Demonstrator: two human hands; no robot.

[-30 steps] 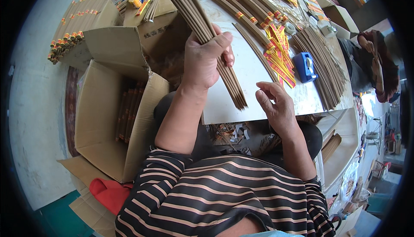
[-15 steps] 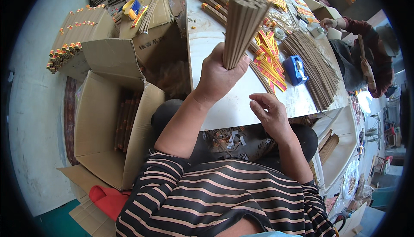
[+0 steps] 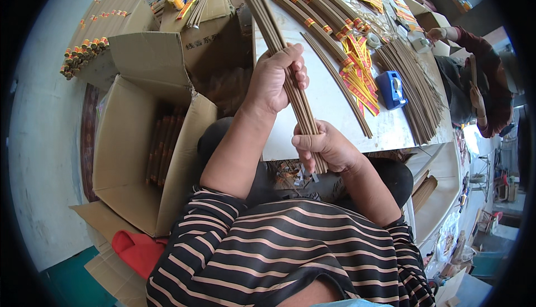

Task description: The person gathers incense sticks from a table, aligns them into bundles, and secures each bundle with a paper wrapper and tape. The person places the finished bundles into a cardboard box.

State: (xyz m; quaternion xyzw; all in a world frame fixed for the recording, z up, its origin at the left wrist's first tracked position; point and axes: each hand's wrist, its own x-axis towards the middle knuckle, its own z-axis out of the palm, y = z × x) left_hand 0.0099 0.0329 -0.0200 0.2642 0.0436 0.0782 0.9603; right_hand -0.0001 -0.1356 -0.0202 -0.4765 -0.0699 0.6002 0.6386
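A bundle of thin brown incense sticks (image 3: 298, 106) slants from upper left to lower right over the near left edge of the white table (image 3: 279, 139). My left hand (image 3: 274, 81) is wrapped round it at mid-length, thumb across the top. Lower down, my right hand (image 3: 332, 146) closes round the bundle near its bottom end. A few loose incense sticks (image 3: 340, 86) lie on the table just right of my hands. Beyond them are red and yellow paper strips (image 3: 362, 78), a blue tape dispenser (image 3: 392, 90) and a broad pile of loose sticks (image 3: 410, 92).
Banded incense bundles (image 3: 315, 13) lie along the table's far side. At my left stands an open cardboard box (image 3: 120, 156) with dark bundles inside. More banded bundles (image 3: 97, 33) are stacked behind it. Another person (image 3: 483, 78) sits at the table's right side.
The bundle has come down from upright, its top pointing at me, to a slant across my front. My right hand, empty before, has moved left and now grips its lower end.
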